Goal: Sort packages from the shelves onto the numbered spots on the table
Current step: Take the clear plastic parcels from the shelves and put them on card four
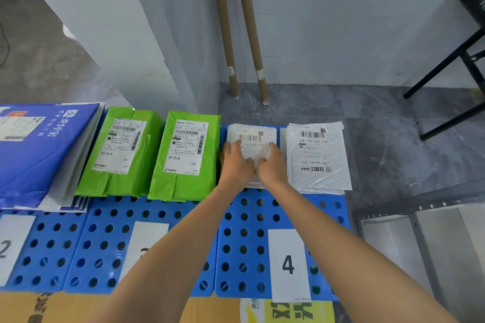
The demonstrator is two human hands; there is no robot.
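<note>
A small white package (252,136) with a barcode label lies on the blue perforated board (244,233), above the card marked 4 (288,265). My left hand (235,162) and my right hand (271,165) both rest flat on it, fingers straight, side by side. A second white package (319,157) lies just to its right. Two green packages (120,152) (185,157) lie further left, above a number card that my left arm partly hides. A blue package (39,149) tops a stack at far left, above the card marked 2 (10,246).
Two cardboard tubes (236,34) lean in the wall corner behind the table. A black stand (451,60) is at the right, with a grey metal shelf (420,231) below it. Cardboard boxes (78,307) sit under the board's near edge.
</note>
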